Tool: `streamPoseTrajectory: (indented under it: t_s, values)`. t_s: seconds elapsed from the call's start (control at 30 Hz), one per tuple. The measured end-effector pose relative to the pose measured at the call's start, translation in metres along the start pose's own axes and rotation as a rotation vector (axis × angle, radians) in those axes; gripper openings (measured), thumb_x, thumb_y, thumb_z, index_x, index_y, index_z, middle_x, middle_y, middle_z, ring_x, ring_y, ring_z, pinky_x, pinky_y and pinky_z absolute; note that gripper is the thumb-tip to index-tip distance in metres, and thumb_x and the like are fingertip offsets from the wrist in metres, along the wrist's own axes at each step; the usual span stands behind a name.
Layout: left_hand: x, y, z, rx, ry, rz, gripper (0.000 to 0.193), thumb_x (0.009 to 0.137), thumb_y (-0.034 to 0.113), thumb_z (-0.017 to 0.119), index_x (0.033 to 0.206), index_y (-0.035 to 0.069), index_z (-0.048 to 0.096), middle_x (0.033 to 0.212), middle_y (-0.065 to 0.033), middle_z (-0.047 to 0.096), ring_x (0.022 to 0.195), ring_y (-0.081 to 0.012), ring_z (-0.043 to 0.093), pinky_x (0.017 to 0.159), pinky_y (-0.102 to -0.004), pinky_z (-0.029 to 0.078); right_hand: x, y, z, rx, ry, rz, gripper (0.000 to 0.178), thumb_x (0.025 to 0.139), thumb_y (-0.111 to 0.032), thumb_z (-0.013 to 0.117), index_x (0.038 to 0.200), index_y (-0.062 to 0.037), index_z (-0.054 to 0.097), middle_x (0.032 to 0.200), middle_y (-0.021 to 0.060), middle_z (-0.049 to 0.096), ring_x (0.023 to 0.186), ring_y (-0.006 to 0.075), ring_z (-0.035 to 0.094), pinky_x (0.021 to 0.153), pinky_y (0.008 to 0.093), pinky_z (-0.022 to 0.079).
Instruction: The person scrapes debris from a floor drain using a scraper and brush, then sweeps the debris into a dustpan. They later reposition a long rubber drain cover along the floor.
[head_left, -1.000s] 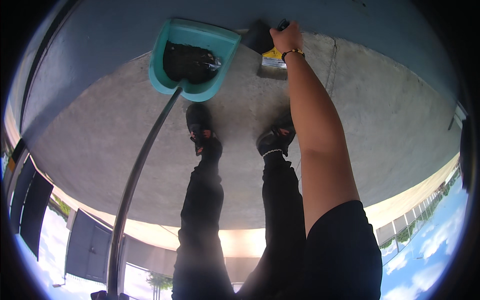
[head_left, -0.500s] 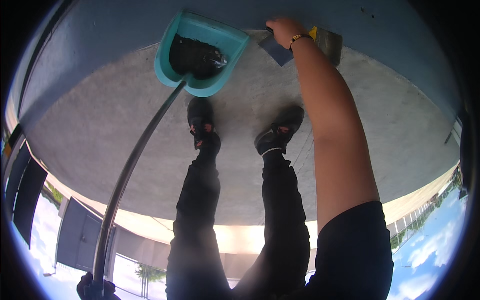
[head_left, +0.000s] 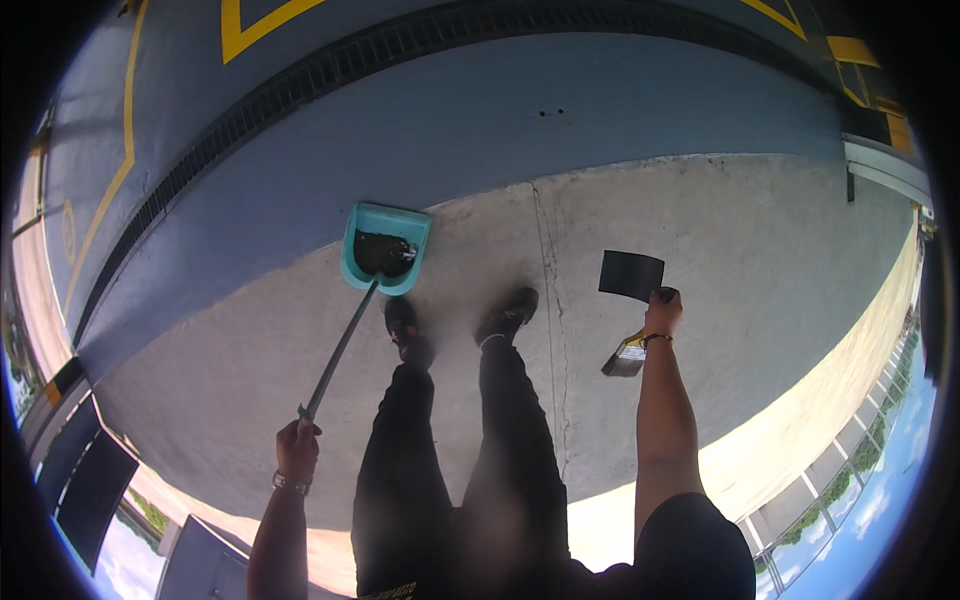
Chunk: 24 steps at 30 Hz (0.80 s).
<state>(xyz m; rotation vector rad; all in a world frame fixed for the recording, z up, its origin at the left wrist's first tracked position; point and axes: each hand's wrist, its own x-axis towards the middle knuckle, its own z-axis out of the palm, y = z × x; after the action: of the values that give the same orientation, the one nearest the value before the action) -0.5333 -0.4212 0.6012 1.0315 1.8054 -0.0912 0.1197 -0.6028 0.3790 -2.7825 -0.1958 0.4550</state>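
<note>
My left hand is closed round the upper end of the long handle of a light-blue dustpan. The pan rests where the grey concrete meets the blue-grey floor, in front of my left shoe. Dark dirt with a shiny scrap lies inside it. Out to the right, my right hand is closed on a flat black rectangular scraper-like piece, which points away to the left. A wide flat brush with yellow on it shows just below the same hand, apparently held too; the grip on it is hidden.
My shoes stand on the concrete. A crack runs along it to their right. Farther off, a dark drain grate curves across the blue-grey floor, with yellow lines beyond.
I have straightened up, so more floor shows. My right hand has risen off the floor edge and moved right with the black piece and brush. The dustpan handle stays in my left hand.
</note>
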Motion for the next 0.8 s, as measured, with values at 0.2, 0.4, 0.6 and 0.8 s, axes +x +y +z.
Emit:
streamPoseTrajectory:
  t_s: [0.2, 0.4, 0.6, 0.8]
  values:
    - [-0.04, 0.033, -0.018, 0.069, 0.094, 0.154, 0.055, 0.1, 0.047, 0.048, 0.073, 0.002, 0.062, 0.048, -0.0013, 0.046, 0.036, -0.0125, 0.044, 0.034, -0.0297, 0.033, -0.089, 0.085, -0.234, 0.576, 0.11, 0.353, 0.013, 0.081, -0.008, 0.063, 0.094, -0.0057, 0.062, 0.07, 0.0015, 0.057, 0.046, 0.0129, 0.05, 0.038, 0.0283, 0.04]
    - [-0.186, 0.028, -0.076, -0.309, -0.013, 0.098, 0.054, 0.1, 0.045, 0.048, 0.078, -0.001, 0.065, 0.05, -0.0067, 0.051, 0.04, -0.0181, 0.052, 0.039, -0.0347, 0.041, -0.275, 0.205, -0.399, 0.796, 0.209, 0.38, 0.019, 0.083, -0.008, 0.061, 0.102, -0.0051, 0.061, 0.073, 0.0018, 0.055, 0.048, 0.0122, 0.05, 0.042, 0.0279, 0.044]
    - [-0.133, 0.221, -0.039, -0.134, -0.072, 0.364, 0.048, 0.1, 0.044, 0.05, 0.082, 0.001, 0.063, 0.057, -0.0055, 0.052, 0.045, -0.0158, 0.05, 0.042, -0.0326, 0.038, -0.22, 0.17, -0.393, 1.184, 0.303, 0.552, 0.02, 0.086, -0.009, 0.061, 0.104, -0.002, 0.061, 0.071, 0.0026, 0.054, 0.043, 0.0138, 0.047, 0.041, 0.03, 0.041]
    - [-0.089, 0.422, 0.095, -0.21, -0.167, 0.256, 0.049, 0.098, 0.047, 0.052, 0.081, 0.002, 0.061, 0.059, -0.0029, 0.049, 0.046, -0.0124, 0.043, 0.043, -0.0292, 0.035, -0.119, 0.206, -0.353, 1.27, 0.489, 0.676, 0.015, 0.087, -0.012, 0.062, 0.099, -0.0044, 0.059, 0.072, 0.0033, 0.054, 0.043, 0.0148, 0.046, 0.041, 0.03, 0.039]
